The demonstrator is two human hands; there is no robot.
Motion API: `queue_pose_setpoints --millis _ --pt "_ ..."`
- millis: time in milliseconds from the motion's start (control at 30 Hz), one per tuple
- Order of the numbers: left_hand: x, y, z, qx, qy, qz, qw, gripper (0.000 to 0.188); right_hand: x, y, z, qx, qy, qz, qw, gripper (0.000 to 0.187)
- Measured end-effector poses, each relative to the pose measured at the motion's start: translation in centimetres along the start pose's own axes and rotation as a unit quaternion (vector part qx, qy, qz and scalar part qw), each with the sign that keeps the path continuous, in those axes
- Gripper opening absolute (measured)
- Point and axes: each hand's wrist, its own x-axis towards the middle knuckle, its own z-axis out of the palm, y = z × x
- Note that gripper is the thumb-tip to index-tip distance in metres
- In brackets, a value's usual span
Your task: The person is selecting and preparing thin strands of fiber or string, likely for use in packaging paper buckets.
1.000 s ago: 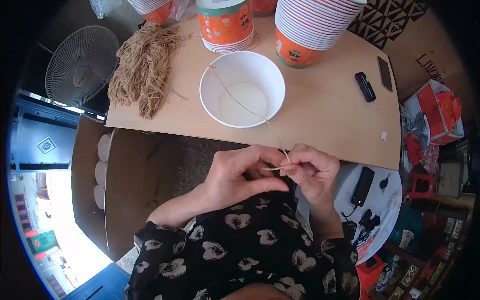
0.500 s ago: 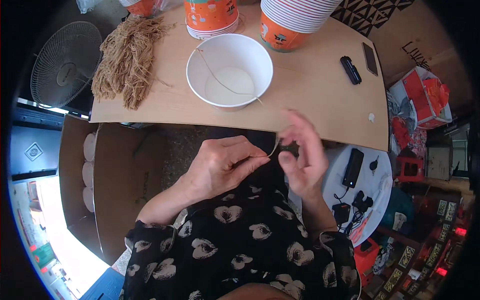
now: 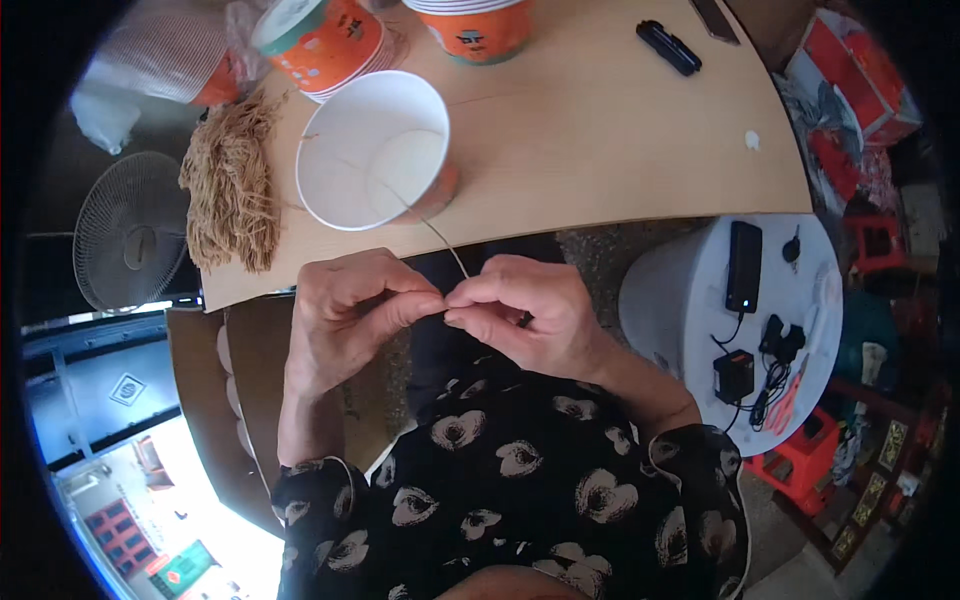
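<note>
My left hand (image 3: 342,312) and right hand (image 3: 535,308) pinch a thin tan strand (image 3: 441,236) running forward-left into a round white-lined paper tub (image 3: 332,160).

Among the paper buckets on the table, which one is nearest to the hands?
The single bucket with its white inside showing; a strand crosses its near rim. The orange bucket stacks stand farther back.
</note>
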Motion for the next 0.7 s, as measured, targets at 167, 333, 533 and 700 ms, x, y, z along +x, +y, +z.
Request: queue_pose_setpoints --millis 167,333,533,700 --pt "1.3 1.0 -0.1 0.028 -0.020 -0.015 0.999 0.011 -0.2 1.2 -0.4 0.146 0.043 0.072 0.986 0.009" --pt "3.4 2.0 1.6 0.216 0.041 0.055 0.974 0.028 -0.3 1.2 -0.8 0.257 0.065 0.133 0.955 0.008" --pt "2.8 0.8 -0.5 0.226 -0.003 0.036 0.973 0.025 1.0 1.8 -0.9 0.336 0.132 0.159 0.919 0.013" --pt "1.9 0.9 -1.9 0.320 0.023 0.088 0.943 0.017 2.4 4.6 0.0 0.331 0.184 0.172 0.909 0.015"
